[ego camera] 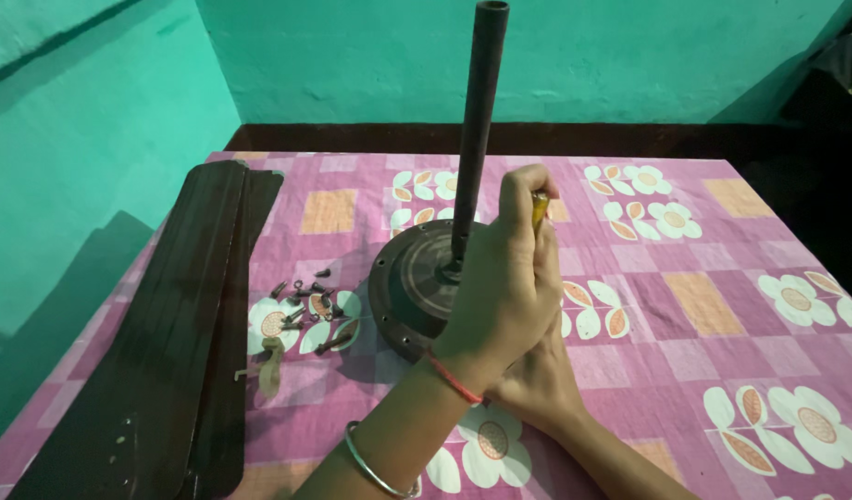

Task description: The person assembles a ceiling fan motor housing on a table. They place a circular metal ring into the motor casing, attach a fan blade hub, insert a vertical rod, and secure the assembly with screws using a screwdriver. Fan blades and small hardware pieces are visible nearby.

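Head view:
- One left hand [504,287] clamped on a yellow-handled tool [540,209]; right hand [537,375] beneath, grip hidden.
- One fan motor [416,287] with one upright rod [477,130].
- Stacked dark blades [157,333], count unclear.
- Roughly a dozen screws [305,301] on the bench [722,278].

Dim, soft shadows, dark right edge, sharp.

The cloth [685,306] was pink and purple check with orange squares and white flowers with orange centres. The fan motor [412,287] and its rod [481,120] were dark brown, as were the blades [167,333] at left. The far wall [352,56] was turquoise green.
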